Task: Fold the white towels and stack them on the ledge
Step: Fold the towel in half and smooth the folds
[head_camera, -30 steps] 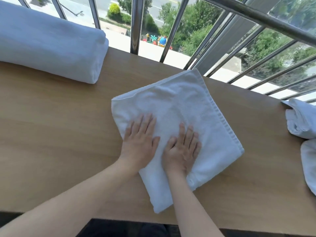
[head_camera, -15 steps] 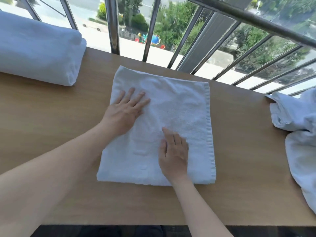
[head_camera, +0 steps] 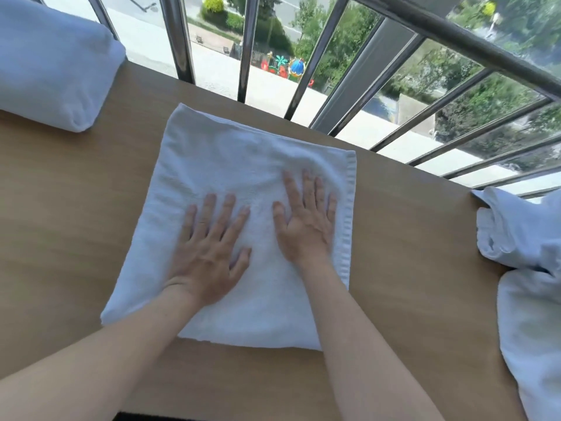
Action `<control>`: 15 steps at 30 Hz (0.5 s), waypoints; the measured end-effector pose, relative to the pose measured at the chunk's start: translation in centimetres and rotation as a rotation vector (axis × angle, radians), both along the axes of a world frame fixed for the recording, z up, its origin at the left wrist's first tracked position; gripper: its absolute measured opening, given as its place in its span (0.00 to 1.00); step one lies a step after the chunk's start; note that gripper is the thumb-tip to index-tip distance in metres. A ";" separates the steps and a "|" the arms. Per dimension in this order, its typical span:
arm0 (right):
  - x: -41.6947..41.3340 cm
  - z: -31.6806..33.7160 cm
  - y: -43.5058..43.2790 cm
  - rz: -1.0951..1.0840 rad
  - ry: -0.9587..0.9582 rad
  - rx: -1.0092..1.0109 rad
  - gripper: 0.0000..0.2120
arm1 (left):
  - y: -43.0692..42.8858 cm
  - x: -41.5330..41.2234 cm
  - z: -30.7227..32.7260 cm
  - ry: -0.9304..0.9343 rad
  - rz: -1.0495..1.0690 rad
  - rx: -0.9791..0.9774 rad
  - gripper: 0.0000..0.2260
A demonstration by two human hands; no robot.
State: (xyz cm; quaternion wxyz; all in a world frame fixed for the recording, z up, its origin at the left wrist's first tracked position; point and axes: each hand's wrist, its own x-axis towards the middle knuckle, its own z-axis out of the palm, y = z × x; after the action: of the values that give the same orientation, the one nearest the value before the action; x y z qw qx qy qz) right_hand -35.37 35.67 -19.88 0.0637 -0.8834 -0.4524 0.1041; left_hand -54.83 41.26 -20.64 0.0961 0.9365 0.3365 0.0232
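A folded white towel (head_camera: 243, 165) lies flat on the wooden ledge (head_camera: 66, 208), roughly square, its hemmed edge on the right. My left hand (head_camera: 209, 250) presses flat on the towel's middle left, fingers straight and spread. Beside it, my right hand (head_camera: 306, 223) lies flat on the middle right, fingers pointing toward the railing. A stack of folded white towels (head_camera: 51, 65) sits at the far left of the ledge. Unfolded white towels (head_camera: 528, 268) lie crumpled at the right edge.
A metal railing (head_camera: 306, 65) with slanted bars runs along the far side of the ledge, with a street and trees behind it. The ledge's near edge runs along the bottom of the view.
The towel has been turned from slanted to square with the ledge. Both hands have shifted across it and now lie side by side, flat on its middle.
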 end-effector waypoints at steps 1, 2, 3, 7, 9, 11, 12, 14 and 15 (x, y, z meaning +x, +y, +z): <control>1.0 -0.1 0.6 -0.010 -0.001 -0.014 0.30 | 0.1 0.0 0.0 0.002 0.001 0.009 0.31; 2.1 -0.2 1.0 -0.022 -0.001 -0.022 0.30 | 0.2 0.0 0.1 0.002 0.004 0.016 0.30; 3.1 -0.2 1.4 -0.037 0.004 -0.022 0.31 | 0.2 -0.1 0.1 0.000 0.006 0.022 0.30; 6.4 -0.5 2.2 -0.086 0.010 0.005 0.31 | 0.1 -0.2 -0.1 -0.018 0.011 0.043 0.30; 7.5 -0.5 2.5 -0.112 0.017 0.005 0.31 | 0.3 -0.1 -0.2 -0.020 0.009 0.051 0.30; 8.0 -0.2 2.6 -0.131 0.049 -0.003 0.30 | 0.3 0.0 -0.1 -0.025 0.014 0.051 0.30; 8.2 -0.1 2.5 -0.137 0.059 -0.010 0.29 | 0.2 0.0 -0.1 -0.027 0.019 0.047 0.30; 7.9 0.2 2.4 -0.176 0.063 -0.033 0.29 | 0.2 0.1 0.0 -0.013 0.025 0.032 0.30; 7.4 0.3 2.3 -0.218 0.067 -0.049 0.29 | 0.2 0.1 0.0 -0.005 0.024 0.020 0.30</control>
State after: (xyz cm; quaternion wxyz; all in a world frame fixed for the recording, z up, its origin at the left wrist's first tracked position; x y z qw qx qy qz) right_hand -28.00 37.93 -19.53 0.0682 -0.9248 -0.3484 0.1369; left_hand -54.76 41.48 -20.61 0.0872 0.9333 0.3470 0.0304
